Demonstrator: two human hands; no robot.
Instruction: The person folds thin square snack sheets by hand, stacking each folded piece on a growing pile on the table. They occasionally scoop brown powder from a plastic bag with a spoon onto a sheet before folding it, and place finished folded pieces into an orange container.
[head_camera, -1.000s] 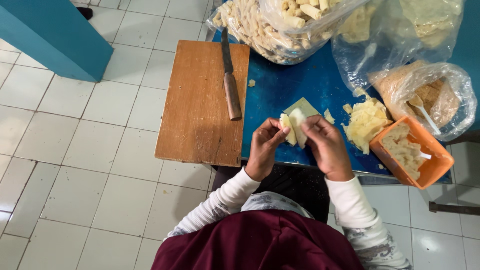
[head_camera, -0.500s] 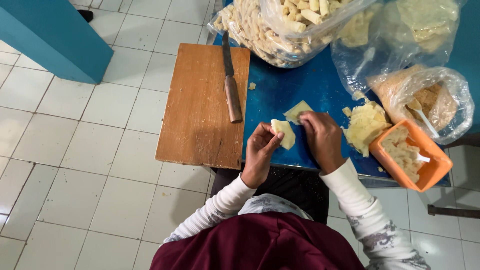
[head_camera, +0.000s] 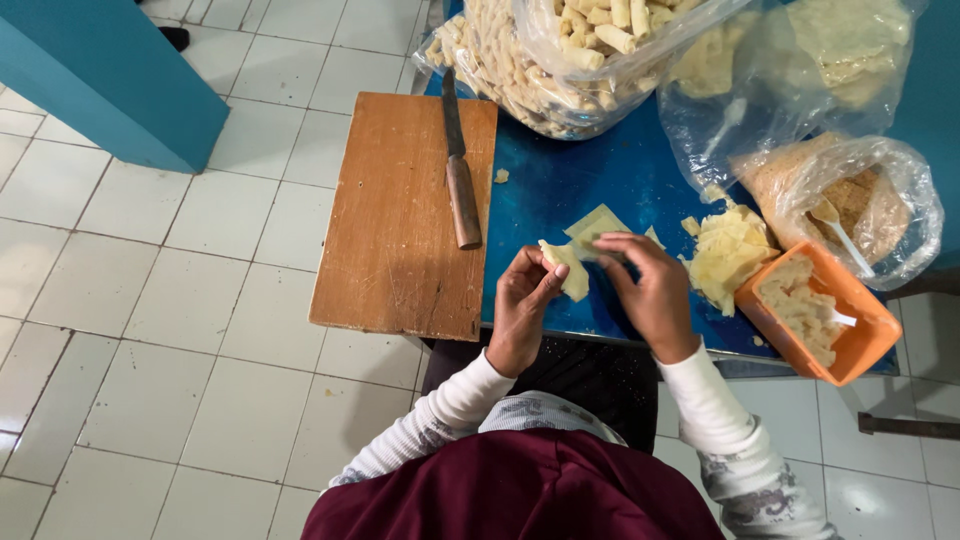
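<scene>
Overhead view. The left hand (head_camera: 522, 310) is pinching a pale yellow wrapper sheet (head_camera: 568, 270) between thumb and fingertips, holding it just above the near edge of the blue table (head_camera: 560, 180). The right hand (head_camera: 650, 290) is curling its fingers over the sheet's far corner, gripping it there as well. The sheet is bending where it is held, so it is judged light, thin and soft, likely to tear or crease; holding it by the edges with fingertips looks safest. A stack of similar sheets (head_camera: 728, 255) is lying just beside the right hand, next to an orange tub (head_camera: 850, 360). A knife (head_camera: 458, 165) is resting on the wooden cutting board (head_camera: 400, 220), apart from both hands.
</scene>
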